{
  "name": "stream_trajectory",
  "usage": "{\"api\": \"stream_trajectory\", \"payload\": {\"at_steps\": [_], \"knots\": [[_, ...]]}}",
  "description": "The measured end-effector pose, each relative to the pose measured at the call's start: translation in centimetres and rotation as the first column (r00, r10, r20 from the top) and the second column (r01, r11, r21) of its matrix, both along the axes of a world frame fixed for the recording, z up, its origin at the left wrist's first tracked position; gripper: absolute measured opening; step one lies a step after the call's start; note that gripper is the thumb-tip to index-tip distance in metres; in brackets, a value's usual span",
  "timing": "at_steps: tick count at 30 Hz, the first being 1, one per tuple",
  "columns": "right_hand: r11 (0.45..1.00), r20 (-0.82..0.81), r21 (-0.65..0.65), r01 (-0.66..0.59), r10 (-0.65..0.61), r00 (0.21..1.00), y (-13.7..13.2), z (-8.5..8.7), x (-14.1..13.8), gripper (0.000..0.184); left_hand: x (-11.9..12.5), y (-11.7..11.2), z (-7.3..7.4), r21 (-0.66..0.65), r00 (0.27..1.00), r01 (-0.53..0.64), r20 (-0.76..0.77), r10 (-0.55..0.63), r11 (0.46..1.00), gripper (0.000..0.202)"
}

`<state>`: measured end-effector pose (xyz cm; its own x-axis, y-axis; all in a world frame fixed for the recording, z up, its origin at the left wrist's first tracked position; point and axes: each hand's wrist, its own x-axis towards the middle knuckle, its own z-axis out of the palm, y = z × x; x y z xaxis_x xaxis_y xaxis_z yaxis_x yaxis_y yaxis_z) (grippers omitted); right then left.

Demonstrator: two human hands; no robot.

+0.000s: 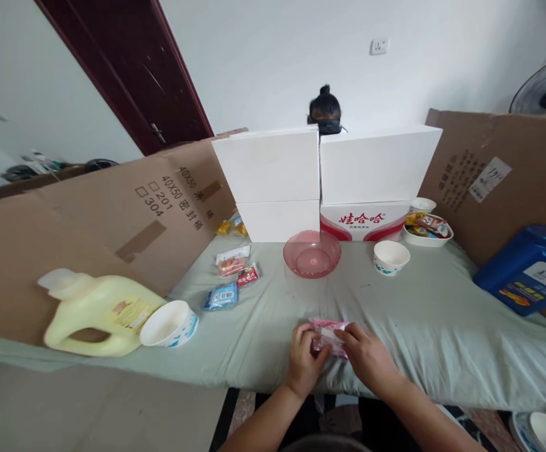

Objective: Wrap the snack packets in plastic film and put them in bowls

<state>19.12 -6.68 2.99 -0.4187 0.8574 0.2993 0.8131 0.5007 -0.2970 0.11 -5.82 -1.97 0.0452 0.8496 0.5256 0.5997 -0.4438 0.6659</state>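
A small pink and clear plastic packet (pixel 328 331) is held between my two hands, close to the table's near edge. My left hand (pixel 304 359) grips its left side with thumb and fingers. On the right side, my right hand (pixel 366 353) has its fingers closed on the packet's edge. What is inside the packet is hard to make out. Beyond my hands sits a pink translucent plate (pixel 311 269). To the left of the plate lie several snack packets, among them a blue one (pixel 221 296) and a red one (pixel 247 275).
White boxes (pixel 273 166) stand stacked at the back, a person (pixel 324 110) behind them. Cardboard panels (pixel 113 213) flank the table. A yellow jug (pixel 108 314) and paper bowl (pixel 169 324) lie left. To the right are another paper bowl (pixel 391 257), a snack dish (pixel 427 241) and a blue jug (pixel 529 270).
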Motion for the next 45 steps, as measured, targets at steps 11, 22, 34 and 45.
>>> {"api": "stream_trajectory", "payload": {"at_steps": [11, 22, 34, 45], "knots": [[0.95, 0.03, -0.21, 0.232, -0.231, 0.972, -3.1, -1.8, 11.7, 0.038, 0.1, -0.4, -0.2, -0.049, 0.995, 0.017, 0.095, -0.012, 0.999, 0.054], [0.93, -0.089, 0.056, 0.363, -0.358, 0.93, -3.8, -2.5, 13.6, 0.033, -6.1, 0.2, -1.5, -0.409, 0.708, -0.166, 0.584, 0.397, 0.897, 0.047], [0.965, -0.148, -0.263, -0.016, -0.024, 0.989, -2.1, 1.1, 1.9, 0.03, -1.0, -2.9, 6.5, -0.005, 0.895, 0.417, -0.173, -0.411, 0.909, 0.027], [0.937, 0.078, -0.341, 0.077, -0.053, 0.996, -0.4, -5.2, 3.4, 0.104, 1.5, 0.1, 6.1, -0.393, 0.75, -0.056, -0.624, -0.221, 0.918, 0.06]]}}
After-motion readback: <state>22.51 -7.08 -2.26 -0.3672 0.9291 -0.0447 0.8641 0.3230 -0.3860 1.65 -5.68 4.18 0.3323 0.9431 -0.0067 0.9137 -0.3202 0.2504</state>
